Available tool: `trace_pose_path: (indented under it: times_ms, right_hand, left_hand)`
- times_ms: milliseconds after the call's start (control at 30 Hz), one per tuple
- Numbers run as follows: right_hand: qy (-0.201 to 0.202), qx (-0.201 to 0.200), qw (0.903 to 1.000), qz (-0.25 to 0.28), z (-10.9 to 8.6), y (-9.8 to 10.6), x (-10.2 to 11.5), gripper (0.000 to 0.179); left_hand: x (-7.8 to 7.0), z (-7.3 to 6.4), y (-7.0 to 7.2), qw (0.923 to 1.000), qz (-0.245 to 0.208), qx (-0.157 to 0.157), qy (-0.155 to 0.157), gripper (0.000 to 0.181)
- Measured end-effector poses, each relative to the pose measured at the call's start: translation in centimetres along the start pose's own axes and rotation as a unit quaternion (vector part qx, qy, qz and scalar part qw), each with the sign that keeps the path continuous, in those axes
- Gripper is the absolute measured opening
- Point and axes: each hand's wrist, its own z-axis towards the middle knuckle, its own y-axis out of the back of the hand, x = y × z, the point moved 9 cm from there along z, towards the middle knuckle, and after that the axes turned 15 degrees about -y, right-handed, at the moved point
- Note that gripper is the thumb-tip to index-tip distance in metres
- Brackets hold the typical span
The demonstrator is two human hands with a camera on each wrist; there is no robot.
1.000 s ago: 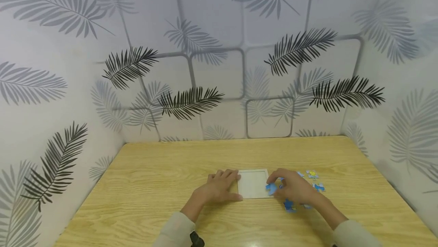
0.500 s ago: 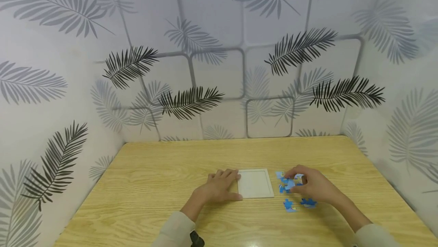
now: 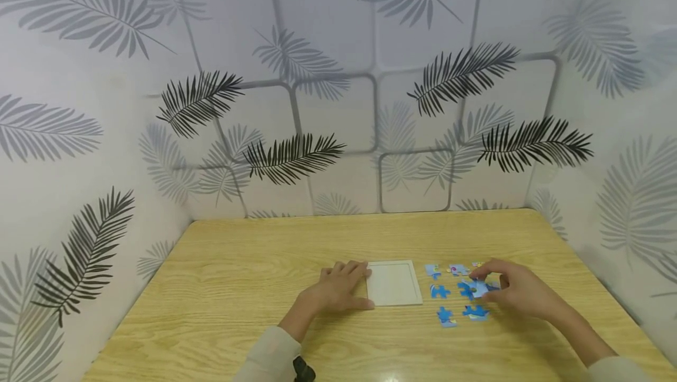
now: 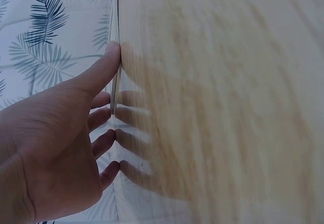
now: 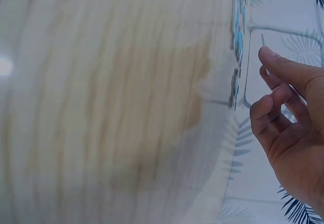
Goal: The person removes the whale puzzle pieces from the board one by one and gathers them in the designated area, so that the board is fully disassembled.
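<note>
In the head view my right hand pinches a light-blue jigsaw puzzle piece above other pieces. The right wrist view shows that piece edge-on between thumb and fingertips of the right hand, lifted off the table. My left hand rests on the table with fingers spread, its thumb and index finger touching the left side of a pale, square puzzle tray. In the left wrist view the left hand has its thumb against the tray's thin edge.
Several blue jigsaw pieces lie right of the tray, among them one nearest the front, one beside it and one at the back. Some are partly hidden by the right hand. Leaf-patterned walls surround the wooden table.
The right hand has moved right, from the tray's right edge to above the loose pieces, with the puzzle piece still pinched. The left hand and tray have stayed put.
</note>
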Motion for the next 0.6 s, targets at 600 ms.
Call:
trace_pose_path:
  times_ms: [600]
  right_hand:
    - [0.079, 0.035, 0.9959, -0.028, -3.0, 0.3, -2.1, 0.024]
  left_hand:
    - [-0.1, 0.1, 0.2, 1.0, -0.006, 0.003, 0.0, 0.084]
